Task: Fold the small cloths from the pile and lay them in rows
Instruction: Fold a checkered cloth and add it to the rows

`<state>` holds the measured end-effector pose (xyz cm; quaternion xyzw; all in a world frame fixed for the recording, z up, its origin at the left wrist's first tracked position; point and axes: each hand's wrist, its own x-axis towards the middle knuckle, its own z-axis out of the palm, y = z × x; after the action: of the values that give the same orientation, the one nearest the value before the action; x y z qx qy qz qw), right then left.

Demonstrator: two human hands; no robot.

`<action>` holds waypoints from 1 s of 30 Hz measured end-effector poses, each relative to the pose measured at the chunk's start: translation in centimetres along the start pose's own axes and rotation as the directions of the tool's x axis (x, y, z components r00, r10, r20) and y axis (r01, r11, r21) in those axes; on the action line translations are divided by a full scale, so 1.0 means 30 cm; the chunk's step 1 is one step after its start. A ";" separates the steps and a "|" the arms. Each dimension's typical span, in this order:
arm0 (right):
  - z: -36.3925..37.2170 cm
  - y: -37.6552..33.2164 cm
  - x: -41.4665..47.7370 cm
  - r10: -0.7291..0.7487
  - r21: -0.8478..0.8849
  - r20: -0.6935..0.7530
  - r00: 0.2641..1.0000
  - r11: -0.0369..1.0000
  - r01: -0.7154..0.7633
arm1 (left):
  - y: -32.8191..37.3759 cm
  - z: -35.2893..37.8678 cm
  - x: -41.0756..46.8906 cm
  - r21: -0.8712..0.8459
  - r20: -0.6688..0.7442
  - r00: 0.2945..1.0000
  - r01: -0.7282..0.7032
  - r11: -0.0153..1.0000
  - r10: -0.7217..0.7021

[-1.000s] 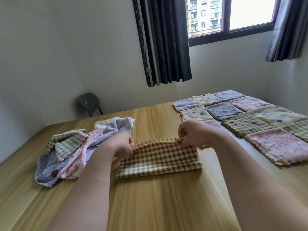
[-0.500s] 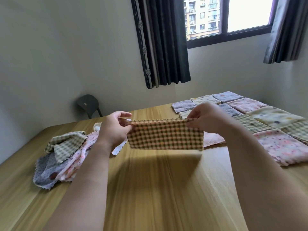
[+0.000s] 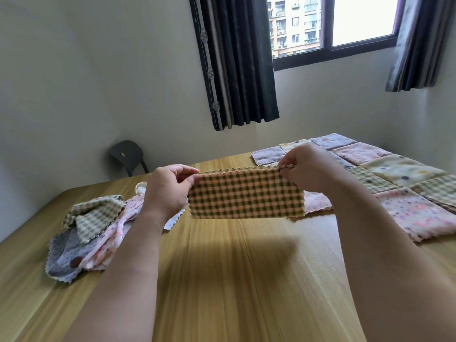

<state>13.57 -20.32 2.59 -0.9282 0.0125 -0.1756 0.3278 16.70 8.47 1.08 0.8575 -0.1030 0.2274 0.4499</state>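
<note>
Brown-and-cream checked cloth (image 3: 245, 193), folded once into a long strip, hangs in the air above the middle of the table (image 3: 234, 280), clear of the wood, with its zigzag edges uppermost. The left hand (image 3: 170, 191) pinches its upper left corner between thumb and fingers, and the right hand (image 3: 308, 166) pinches the upper right corner likewise, so the strip is stretched level between them. Near the table's left edge lies the pile (image 3: 91, 230) of unfolded cloths, crumpled over one another. Folded squares (image 3: 394, 174) lie edge to edge in rows toward the far right corner. The work looks well past half done: roughly ten squares are down, a handful remain, and the held cloth probably needs a second fold before it joins a row. The rows run off the right side of the view and the right forearm covers some of them, so the count is unsure. The overlapping pile cannot be counted either.
</note>
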 end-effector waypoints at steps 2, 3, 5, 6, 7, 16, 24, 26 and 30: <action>0.000 -0.001 -0.001 0.000 -0.014 -0.002 1.000 1.000 0.000 | 0.001 0.005 -0.002 0.045 0.011 1.000 -0.010 0.999 0.009; -0.001 -0.001 -0.001 0.000 -0.019 0.002 1.000 1.000 0.000 | 0.002 0.008 -0.002 0.069 0.018 1.000 -0.011 0.998 0.010; -0.003 -0.002 -0.003 0.001 -0.025 0.009 1.000 1.000 0.000 | 0.006 0.009 -0.006 0.126 0.032 0.999 -0.009 0.992 0.005; -0.005 -0.003 -0.004 0.003 -0.022 0.012 1.000 1.000 -0.002 | 0.009 0.008 -0.008 0.155 0.040 0.999 -0.007 0.988 0.001; -0.007 -0.004 -0.005 0.006 -0.014 0.015 1.000 1.000 -0.006 | 0.011 0.007 -0.010 0.180 0.050 0.999 -0.005 0.984 -0.004; -0.019 -0.018 -0.019 -0.023 -0.059 0.093 0.995 0.998 0.028 | 0.024 -0.006 -0.006 0.319 0.123 0.991 0.010 0.948 -0.052; -0.027 -0.021 -0.021 -0.036 -0.122 0.135 0.990 0.991 0.052 | 0.037 -0.012 -0.002 0.286 0.167 0.974 0.099 0.953 -0.152; -0.028 -0.024 -0.023 -0.038 -0.127 0.140 0.989 0.990 0.056 | 0.042 -0.016 -0.004 0.293 0.191 0.969 0.097 0.951 -0.157; -0.033 -0.032 -0.033 -0.036 -0.078 0.179 0.983 0.996 0.051 | 0.048 -0.028 -0.009 0.314 0.279 0.940 0.105 0.944 -0.198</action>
<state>12.23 -20.03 3.58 -0.9529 -0.0299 -0.0988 0.2853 15.66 8.31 2.39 0.9450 -0.0696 0.0684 0.3121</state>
